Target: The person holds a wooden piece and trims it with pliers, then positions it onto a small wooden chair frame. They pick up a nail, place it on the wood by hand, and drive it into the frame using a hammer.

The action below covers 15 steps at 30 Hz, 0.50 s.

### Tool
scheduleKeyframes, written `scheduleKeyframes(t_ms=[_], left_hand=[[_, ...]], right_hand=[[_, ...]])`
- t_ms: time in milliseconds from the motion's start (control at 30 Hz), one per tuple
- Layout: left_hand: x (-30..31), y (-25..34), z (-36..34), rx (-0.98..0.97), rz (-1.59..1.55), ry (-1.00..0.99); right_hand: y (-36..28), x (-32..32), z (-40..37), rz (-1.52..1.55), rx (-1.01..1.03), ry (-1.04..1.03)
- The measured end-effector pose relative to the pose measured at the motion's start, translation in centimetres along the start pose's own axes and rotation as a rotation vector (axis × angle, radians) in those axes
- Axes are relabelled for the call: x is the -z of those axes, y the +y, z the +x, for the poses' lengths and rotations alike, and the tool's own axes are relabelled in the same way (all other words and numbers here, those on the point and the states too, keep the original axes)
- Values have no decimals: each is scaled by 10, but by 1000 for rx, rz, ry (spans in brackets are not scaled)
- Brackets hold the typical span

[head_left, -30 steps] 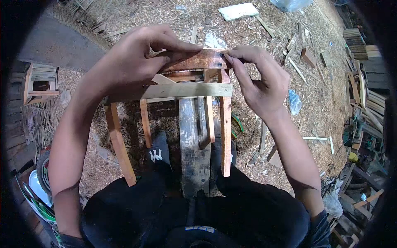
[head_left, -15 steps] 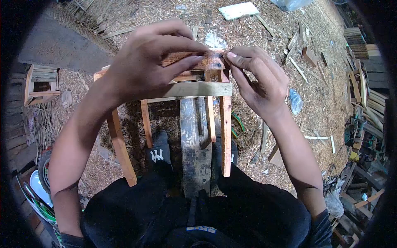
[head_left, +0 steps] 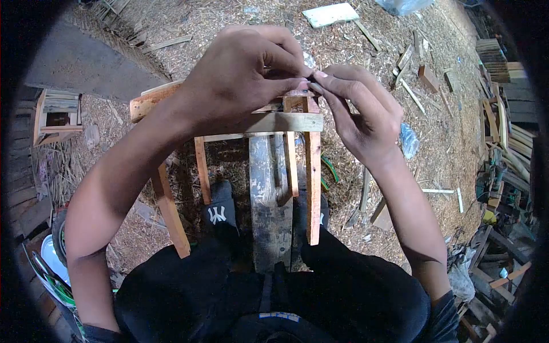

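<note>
A small wooden frame with legs (head_left: 312,188), like a stool frame, rests across a worn plank (head_left: 271,228). My left hand (head_left: 240,80) reaches over its top rail (head_left: 154,102), thumb and forefinger pinched at the right corner. From the right, my right hand (head_left: 366,111) meets it there, thumb and finger also pressed together. The fingertips of both hands nearly touch. Whatever lies between them is too small or hidden to make out. A paler crosspiece (head_left: 286,122) runs below the hands, and my left hand covers much of the top rail.
Wood shavings (head_left: 423,160) cover the ground, with scattered offcuts (head_left: 428,78) at the right. A pale board (head_left: 330,15) lies at the far side. Stacked timber (head_left: 517,148) lines the right edge. A small wooden box (head_left: 59,117) stands at the left. My shoes (head_left: 220,208) flank the plank.
My left hand has moved right along the top rail to the corner, and its thumb and forefinger have closed beside my right fingertips. My right hand has barely moved.
</note>
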<state>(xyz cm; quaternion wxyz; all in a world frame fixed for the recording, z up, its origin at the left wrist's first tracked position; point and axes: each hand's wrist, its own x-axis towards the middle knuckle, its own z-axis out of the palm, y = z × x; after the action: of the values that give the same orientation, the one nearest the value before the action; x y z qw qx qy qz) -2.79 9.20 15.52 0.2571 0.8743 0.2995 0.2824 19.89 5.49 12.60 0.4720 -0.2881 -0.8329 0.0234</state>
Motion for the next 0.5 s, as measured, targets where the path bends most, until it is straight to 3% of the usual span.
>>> scheduleKeyframes(t_ms=[500], left_hand=[[-6, -4, 5, -71, -68, 40]], right_hand=[[-5, 2, -1, -8, -14, 15]])
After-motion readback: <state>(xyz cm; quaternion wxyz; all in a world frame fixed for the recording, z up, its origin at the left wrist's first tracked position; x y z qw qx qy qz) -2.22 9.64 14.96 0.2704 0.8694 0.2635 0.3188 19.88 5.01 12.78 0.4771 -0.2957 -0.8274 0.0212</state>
